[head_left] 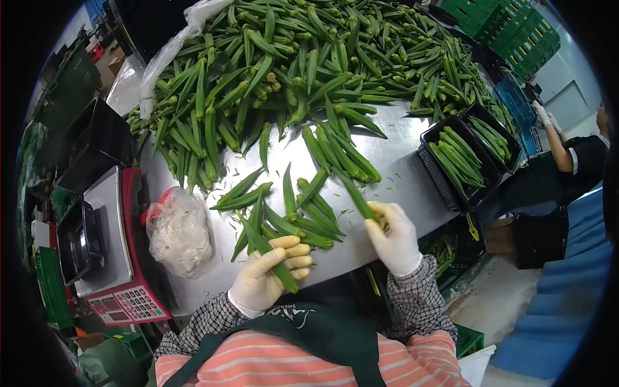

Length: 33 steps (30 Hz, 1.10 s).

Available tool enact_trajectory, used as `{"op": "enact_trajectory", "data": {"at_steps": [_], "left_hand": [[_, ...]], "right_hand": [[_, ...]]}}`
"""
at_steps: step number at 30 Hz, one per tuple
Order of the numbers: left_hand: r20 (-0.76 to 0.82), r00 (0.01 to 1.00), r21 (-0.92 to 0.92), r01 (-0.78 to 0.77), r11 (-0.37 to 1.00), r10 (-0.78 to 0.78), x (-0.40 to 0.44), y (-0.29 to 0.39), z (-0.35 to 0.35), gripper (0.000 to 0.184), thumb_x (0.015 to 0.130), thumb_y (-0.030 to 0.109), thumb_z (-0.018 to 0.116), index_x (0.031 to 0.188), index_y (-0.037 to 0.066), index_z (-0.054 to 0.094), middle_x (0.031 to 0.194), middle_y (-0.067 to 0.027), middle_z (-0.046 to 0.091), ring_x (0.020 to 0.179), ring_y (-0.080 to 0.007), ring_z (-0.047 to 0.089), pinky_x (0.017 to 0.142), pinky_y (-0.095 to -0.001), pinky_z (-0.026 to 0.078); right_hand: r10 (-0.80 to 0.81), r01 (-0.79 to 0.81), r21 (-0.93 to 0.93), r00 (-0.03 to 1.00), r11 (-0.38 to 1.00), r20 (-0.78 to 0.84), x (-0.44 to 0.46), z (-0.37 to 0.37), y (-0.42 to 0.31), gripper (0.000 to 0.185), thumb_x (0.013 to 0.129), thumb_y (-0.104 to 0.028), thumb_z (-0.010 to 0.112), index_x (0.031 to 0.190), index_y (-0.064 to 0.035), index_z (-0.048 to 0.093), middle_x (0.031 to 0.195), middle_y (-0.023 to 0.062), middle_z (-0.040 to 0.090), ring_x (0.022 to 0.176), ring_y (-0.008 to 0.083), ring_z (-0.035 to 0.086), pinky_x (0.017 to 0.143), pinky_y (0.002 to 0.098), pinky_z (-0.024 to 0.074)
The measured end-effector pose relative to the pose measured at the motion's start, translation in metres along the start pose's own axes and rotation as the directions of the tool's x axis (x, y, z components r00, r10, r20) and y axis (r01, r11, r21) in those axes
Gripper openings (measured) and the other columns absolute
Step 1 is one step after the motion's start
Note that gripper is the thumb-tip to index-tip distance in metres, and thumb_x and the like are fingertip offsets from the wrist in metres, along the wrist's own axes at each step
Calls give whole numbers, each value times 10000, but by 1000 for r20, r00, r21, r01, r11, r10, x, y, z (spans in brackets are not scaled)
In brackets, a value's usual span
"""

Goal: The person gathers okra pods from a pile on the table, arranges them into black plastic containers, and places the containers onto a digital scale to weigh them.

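My left hand (271,271), in a whitish glove, is closed around an okra pod (260,240) that slants up and left over the table. My gloved right hand (393,237) grips the stem end of another okra pod (353,195), its tip pointing up and left. Between the hands lie several loose okra pods (316,213) on the metal table (251,174). Just beyond is a small row of pods (342,155) laid side by side. A large heap of okra (290,58) covers the far part of the table.
At left, a red-edged scale (122,238) carries a black tray (80,242); a crumpled plastic bag (180,232) lies beside it. Black trays of okra (454,164) stand on the right. Green crates (509,32) are stacked far right, near another person's arm (558,138).
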<state>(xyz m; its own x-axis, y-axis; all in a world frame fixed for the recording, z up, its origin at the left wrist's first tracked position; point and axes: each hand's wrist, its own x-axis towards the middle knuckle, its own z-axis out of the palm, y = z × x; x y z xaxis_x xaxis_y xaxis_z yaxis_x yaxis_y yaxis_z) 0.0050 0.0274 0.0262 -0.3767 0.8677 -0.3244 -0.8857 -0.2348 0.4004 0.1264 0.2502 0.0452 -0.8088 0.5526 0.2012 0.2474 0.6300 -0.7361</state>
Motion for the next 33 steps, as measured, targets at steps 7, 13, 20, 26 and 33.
{"op": "enact_trajectory", "data": {"at_steps": [7, 13, 20, 26, 33], "left_hand": [[26, 999, -53, -34, 998, 36, 8, -8, 3, 370, 912, 165, 518, 1242, 13, 447, 1106, -154, 585, 1072, -301, 552, 939, -472, 441], [-1, 998, 2, -57, 998, 57, -3, 0, 6, 367, 915, 198, 522, 1228, 19, 453, 1058, -143, 589, 1024, -290, 572, 923, -471, 452], [-32, 993, -9, -113, 994, 112, 8, -5, 12, 465, 863, 192, 615, 1243, -7, 437, 1089, -154, 594, 1043, -290, 571, 921, -456, 461], [-20, 998, -121, -68, 990, 66, 5, -1, 4, 414, 855, 110, 536, 1242, -8, 447, 1020, -142, 613, 973, -296, 596, 916, -464, 456], [28, 996, -92, -86, 992, 89, 0, -4, -4, 429, 887, 187, 553, 1264, 11, 445, 1001, -113, 613, 965, -264, 588, 905, -446, 456]], "right_hand": [[-443, 443, -22, 897, 896, 6, 36, 23, -22, 276, 714, -85, 678, 980, -38, 620, 945, 127, 615, 867, 306, 587, 786, 366, 480], [-208, 173, -282, 973, 944, -98, 78, 17, 51, 261, 769, -59, 615, 1023, -3, 597, 896, 115, 599, 737, 276, 576, 682, 312, 483], [-382, 274, 319, 854, 907, 353, 23, 22, -45, 278, 780, -104, 665, 1036, -14, 605, 937, 153, 591, 860, 292, 594, 760, 336, 482], [-305, 297, -291, 952, 909, 21, 78, 40, -8, 280, 779, -169, 644, 1012, -30, 577, 878, 134, 562, 787, 299, 584, 687, 392, 488], [-88, 194, -580, 975, 791, 206, 113, 73, 4, 218, 784, -192, 628, 951, -55, 602, 858, 125, 603, 790, 317, 605, 690, 385, 497]]}}
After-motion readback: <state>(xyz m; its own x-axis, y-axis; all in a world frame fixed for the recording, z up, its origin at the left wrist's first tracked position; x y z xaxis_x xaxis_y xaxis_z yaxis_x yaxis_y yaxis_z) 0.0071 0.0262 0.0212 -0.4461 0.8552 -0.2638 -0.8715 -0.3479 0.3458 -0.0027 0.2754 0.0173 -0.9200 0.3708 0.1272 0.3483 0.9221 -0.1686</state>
